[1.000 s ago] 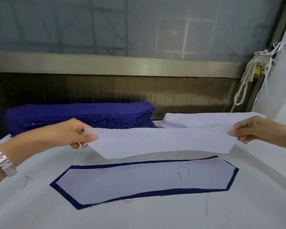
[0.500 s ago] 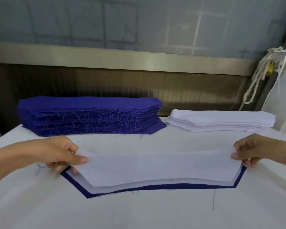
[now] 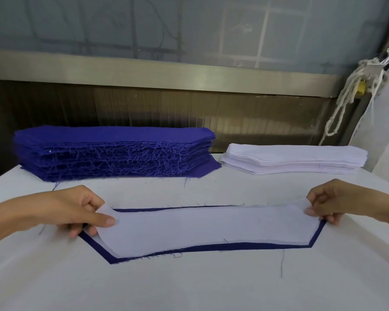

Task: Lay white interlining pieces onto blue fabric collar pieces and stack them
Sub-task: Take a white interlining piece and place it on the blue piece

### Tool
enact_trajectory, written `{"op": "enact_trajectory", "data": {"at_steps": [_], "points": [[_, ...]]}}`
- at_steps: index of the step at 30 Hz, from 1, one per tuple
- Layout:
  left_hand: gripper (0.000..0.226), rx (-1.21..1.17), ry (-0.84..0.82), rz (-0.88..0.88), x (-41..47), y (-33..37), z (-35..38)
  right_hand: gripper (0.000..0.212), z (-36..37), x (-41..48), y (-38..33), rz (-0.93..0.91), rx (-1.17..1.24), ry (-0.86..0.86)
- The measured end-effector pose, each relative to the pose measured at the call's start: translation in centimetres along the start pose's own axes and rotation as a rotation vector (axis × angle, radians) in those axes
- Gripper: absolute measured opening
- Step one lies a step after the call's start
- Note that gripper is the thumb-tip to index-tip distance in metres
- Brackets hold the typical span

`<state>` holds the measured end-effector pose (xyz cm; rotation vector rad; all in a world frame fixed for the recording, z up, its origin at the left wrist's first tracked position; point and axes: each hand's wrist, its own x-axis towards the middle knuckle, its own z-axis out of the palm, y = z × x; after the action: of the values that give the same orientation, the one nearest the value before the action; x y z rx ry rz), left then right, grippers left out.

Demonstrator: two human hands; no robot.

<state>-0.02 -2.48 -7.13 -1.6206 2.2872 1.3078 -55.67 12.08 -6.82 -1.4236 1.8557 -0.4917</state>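
Pinching interlining ends inside blue collar border

A white table bears faint pen marks. Behind it, a metal rail tops a dark panel. Knotted white rope hangs at right.

Legible text, labels, brands, numbers, signs: we find none. Faint pen strokes on the worktop; we cannot read them as any letter or figure.
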Motion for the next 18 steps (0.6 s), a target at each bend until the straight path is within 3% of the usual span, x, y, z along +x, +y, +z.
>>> {"op": "enact_trajectory", "data": {"at_steps": [12,18], "points": [[0.094,0.023,0.050,-0.034,0.41,-0.31,-0.02,0.016,-0.09,-0.20,-0.22,-0.011,-0.030,-0.023],[0.099,0.048,0.054,-0.049,0.21,0.09,0.27,0.024,0.02,-0.10,-0.14,-0.035,-0.049,-0.006]]}}
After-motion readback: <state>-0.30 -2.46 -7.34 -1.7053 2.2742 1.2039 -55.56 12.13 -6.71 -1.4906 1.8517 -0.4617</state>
